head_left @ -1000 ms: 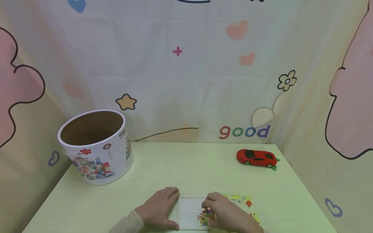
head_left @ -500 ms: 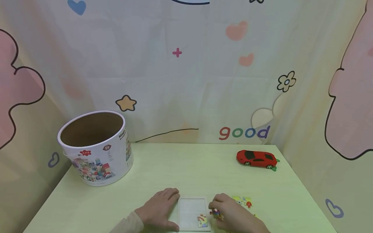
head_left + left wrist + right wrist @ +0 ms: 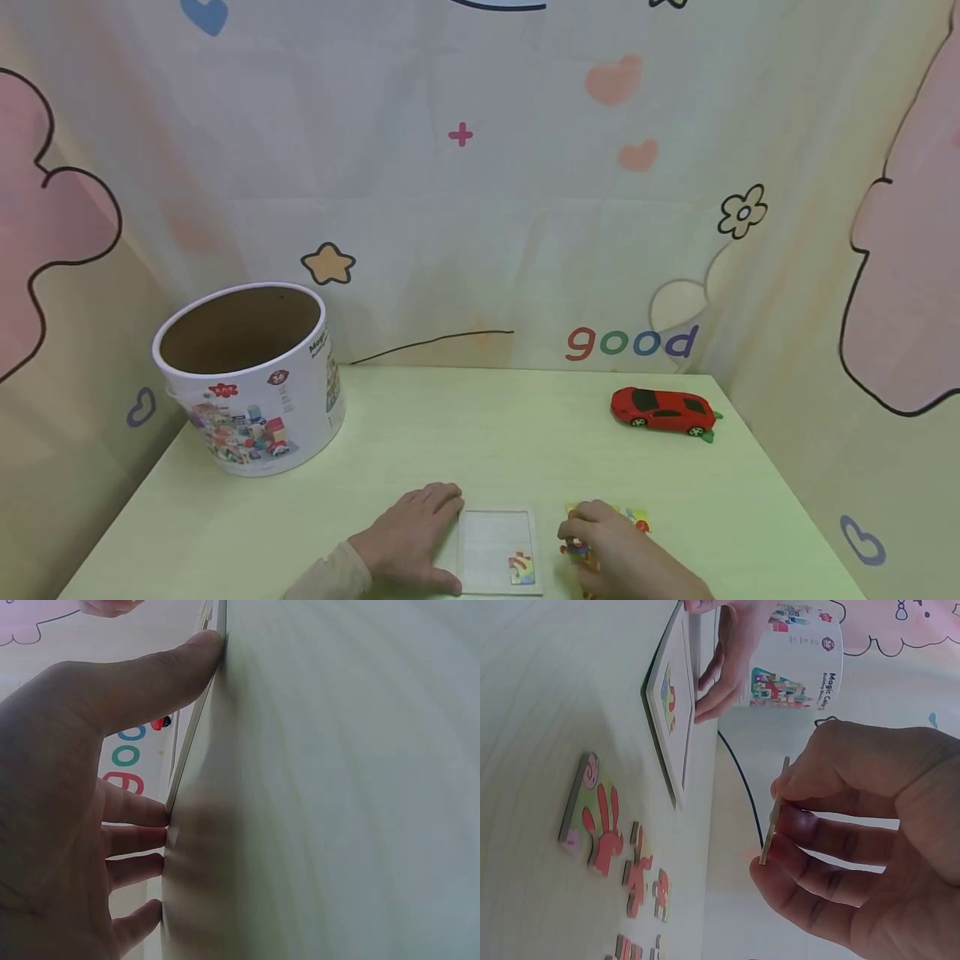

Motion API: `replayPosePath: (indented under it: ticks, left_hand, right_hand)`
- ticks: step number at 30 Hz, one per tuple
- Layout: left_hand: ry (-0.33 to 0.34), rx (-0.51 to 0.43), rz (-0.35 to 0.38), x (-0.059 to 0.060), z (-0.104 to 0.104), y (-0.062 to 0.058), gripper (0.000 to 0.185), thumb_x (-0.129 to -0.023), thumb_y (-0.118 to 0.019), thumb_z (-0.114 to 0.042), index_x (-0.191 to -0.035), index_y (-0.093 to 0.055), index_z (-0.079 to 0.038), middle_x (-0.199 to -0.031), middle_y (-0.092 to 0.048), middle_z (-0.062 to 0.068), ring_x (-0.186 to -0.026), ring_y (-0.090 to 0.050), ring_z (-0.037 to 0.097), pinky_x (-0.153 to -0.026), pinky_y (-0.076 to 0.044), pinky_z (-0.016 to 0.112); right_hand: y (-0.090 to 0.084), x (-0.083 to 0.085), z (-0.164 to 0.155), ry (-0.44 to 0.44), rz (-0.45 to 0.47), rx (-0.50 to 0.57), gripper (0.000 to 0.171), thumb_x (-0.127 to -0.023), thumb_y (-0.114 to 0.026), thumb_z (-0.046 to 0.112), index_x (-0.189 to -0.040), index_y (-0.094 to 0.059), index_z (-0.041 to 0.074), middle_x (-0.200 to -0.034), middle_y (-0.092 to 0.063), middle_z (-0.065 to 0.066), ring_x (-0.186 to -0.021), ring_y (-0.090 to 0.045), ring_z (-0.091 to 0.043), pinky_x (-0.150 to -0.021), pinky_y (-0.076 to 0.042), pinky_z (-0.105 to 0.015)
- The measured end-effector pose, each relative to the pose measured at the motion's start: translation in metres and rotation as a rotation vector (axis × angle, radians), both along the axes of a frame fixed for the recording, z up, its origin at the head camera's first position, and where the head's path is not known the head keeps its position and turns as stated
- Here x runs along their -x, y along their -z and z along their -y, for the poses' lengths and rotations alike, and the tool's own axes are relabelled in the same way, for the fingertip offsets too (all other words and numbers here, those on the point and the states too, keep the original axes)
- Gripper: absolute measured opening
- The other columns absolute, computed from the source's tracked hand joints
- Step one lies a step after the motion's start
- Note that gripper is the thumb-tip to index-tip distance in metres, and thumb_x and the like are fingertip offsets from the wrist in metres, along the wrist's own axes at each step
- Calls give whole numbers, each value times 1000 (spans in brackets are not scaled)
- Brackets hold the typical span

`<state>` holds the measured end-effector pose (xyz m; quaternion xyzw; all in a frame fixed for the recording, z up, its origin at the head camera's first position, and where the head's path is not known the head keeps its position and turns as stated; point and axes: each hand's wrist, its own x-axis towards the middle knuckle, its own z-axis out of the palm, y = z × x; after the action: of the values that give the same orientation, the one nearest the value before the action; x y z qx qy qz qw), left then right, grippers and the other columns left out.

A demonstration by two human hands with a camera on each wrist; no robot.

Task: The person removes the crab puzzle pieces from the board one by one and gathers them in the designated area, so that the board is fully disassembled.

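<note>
Right hand [image 3: 611, 546] pinches a thin flat puzzle piece [image 3: 774, 814], just right of the white rectangular puzzle tray [image 3: 497, 533].
Left hand [image 3: 411, 540] lies flat, fingers straight against the tray's left edge; the right is nearer the loose pieces [image 3: 604, 829].

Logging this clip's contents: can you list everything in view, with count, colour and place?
Puzzle tray: one, white, near table edge between the hands; one coloured piece sits in its near right corner.
Held puzzle piece: one, thin, seen edge-on, above the table.
Loose puzzle pieces: several, pink, red and yellow, on the table right of the tray.
Round box: one, white with printed pictures, open, far left.
Toy car: one, red, far right.
Table: one, pale green.
Left hand: flat against the tray's left edge.
Right hand: pinches the held piece.
</note>
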<state>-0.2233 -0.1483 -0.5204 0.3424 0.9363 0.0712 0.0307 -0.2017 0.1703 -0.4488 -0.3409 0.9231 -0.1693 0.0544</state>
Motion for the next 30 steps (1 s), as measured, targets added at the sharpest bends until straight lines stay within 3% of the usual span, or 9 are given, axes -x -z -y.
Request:
replayPosePath:
  ticks: [4, 8, 21, 30]
  left_hand:
    - [7, -9, 4, 2, 1, 1, 104, -74, -52, -84, -143, -42, -7, -149, -39, 9, -138, -38, 26, -112, -38, 46]
    - [9, 0, 6, 2, 1, 1, 106, -74, -49, -85, -144, -41, -7, -150, -38, 8, -138, -37, 25, -112, -38, 46]
    - [17, 13, -21, 1, 0, 0, 105, -74, -50, -85, -144, -42, -7, -149, -39, 9, -137, -38, 25, -110, -40, 45]
    - [14, -2, 0, 2, -1, 0, 106, -74, -49, -85, -144, -42, -6, -149, -39, 9, -137, -38, 26, -111, -39, 46]
  right_hand:
    - [-2, 3, -6, 37, 106, -7, 29, -79, -80, 23, -105, -71, 15, -98, -58, 14, -90, -49, -5, -77, -55, -22]
    - [-2, 2, -12, 53, 146, 3, 31, -79, -79, 23, -107, -71, 14, -101, -58, 12, -91, -50, -7, -78, -56, -23]
    - [-3, -1, -23, 62, 112, -23, 34, -78, -80, 23, -109, -71, 12, -102, -59, 9, -91, -52, -8, -80, -57, -26]
    - [-4, -2, -29, 81, 110, -20, 34, -81, -79, 28, -109, -71, 12, -103, -59, 9, -91, -53, -10, -78, -57, -27]
